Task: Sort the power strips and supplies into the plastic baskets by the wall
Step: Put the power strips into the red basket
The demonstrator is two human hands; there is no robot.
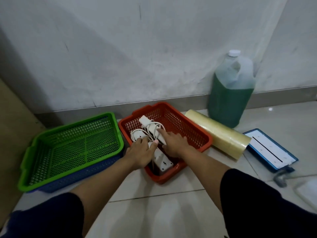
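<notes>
An orange-red plastic basket (188, 122) stands on the floor by the wall with white power strips (163, 160) and their coiled white cords (151, 129) inside it. My left hand (140, 155) lies over the basket's left rim, fingers wrapped around a strip and cord. My right hand (173, 143) is inside the basket, palm down, fingers pressing on another white strip. To the left, an empty green basket (75, 140) sits nested on a blue basket (82, 176).
A roll of yellowish clear film (217, 136) lies right of the orange basket. Behind it a large jug of green liquid (231, 90) stands against the wall. A blue-framed flat mop head (271, 150) and a white object's edge (307, 191) lie at the right.
</notes>
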